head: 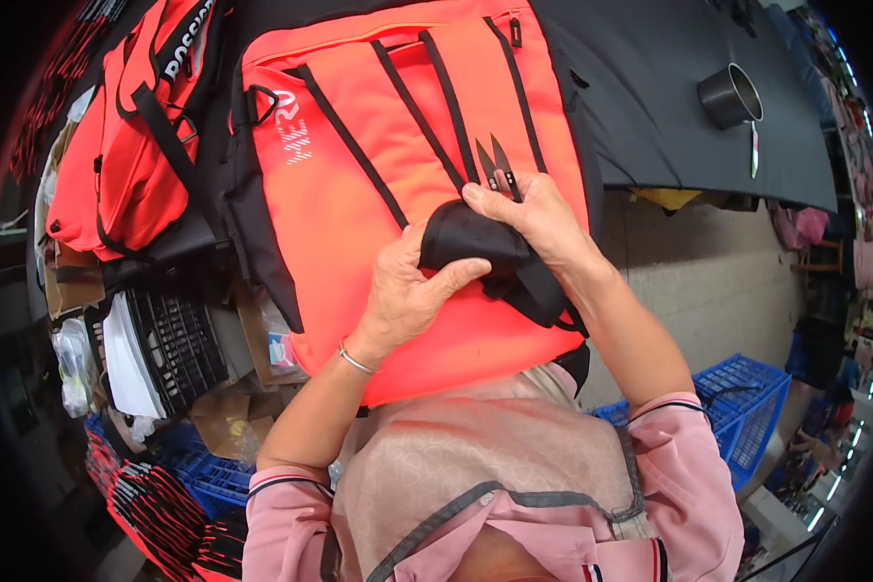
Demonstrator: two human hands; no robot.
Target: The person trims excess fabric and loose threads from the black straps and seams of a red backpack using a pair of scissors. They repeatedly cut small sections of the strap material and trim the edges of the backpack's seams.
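Note:
A bright orange-red backpack [335, 218] with black side panels lies flat before me, its two shoulder straps [400, 109] edged in black tape. My left hand [415, 280] grips the left edge of a black fabric strap end [469, 240], thumb on top. On the same piece's upper right edge sit the thumb and fingers of my right hand [527, 211]. That hand also carries black thread snips [496, 164], whose two blades point away from me and stand apart. Below my right wrist, a black strap with a buckle [535, 295] rests on the bag.
Another orange-red bag [142, 160] lies at the left of the black-covered table [640, 109]. A metal cup [729, 96] stands at the right, with a small white-handled tool [754, 149] beside it. Blue plastic crates [753, 407], cardboard boxes [229, 422] and striped strap pieces [164, 516] are lower down.

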